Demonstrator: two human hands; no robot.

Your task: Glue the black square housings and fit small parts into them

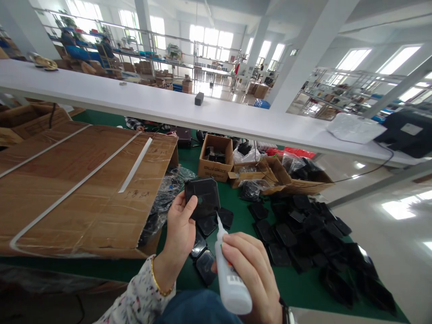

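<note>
Over the table (pixel 297 288), left hand (pixel 178 234) pinches one black plate (pixel 202 195); right hand (pixel 253 270) clasps one bottle (pixel 231 279).

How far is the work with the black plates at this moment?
Likely done: a few plates lie in a row under the hands. In hand: the left hand holds one black plate, the right hand points a white bottle at it. Left: a large pile of plates on the green table.

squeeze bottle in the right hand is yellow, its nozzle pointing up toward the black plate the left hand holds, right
No: the head view shows the squeeze bottle in the right hand is white, not yellow. Its nozzle does point up toward the black plate the left hand holds.
</note>
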